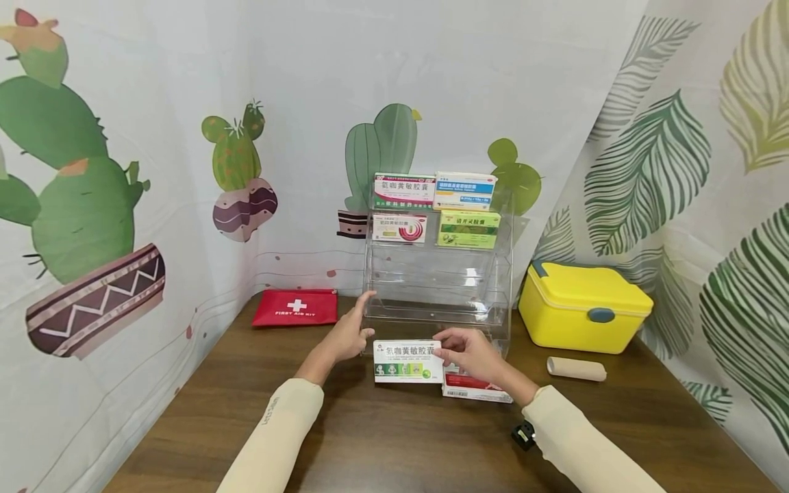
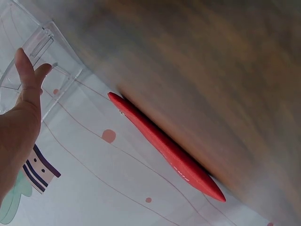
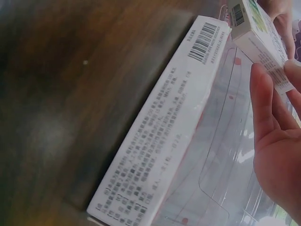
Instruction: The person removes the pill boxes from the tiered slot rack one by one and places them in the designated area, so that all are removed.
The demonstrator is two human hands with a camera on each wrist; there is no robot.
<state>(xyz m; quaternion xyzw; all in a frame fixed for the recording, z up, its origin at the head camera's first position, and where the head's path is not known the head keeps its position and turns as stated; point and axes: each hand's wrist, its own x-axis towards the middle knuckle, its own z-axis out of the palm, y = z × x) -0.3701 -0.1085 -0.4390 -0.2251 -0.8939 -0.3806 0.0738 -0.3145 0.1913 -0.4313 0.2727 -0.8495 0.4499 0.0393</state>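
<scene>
My right hand (image 1: 473, 352) pinches the right end of a white medicine box (image 1: 402, 361) with a green strip, held upright in front of the clear display rack (image 1: 440, 316). The right wrist view shows thumb and fingers on that box's end (image 3: 268, 59). Below the hand, a red and white medicine box (image 1: 477, 389) lies on the table, its printed white side (image 3: 155, 127) large in the right wrist view. My left hand (image 1: 346, 334), holding nothing visible, is by the rack's lower left side, index finger extended; I cannot tell whether it touches.
Several medicine boxes, including a green one (image 1: 468, 229), stand on the rack's upper tiers. A red first aid pouch (image 1: 294, 307) lies to the left. At the right are a yellow case (image 1: 582, 308), a cardboard tube (image 1: 576, 369) and a small black object (image 1: 523, 435).
</scene>
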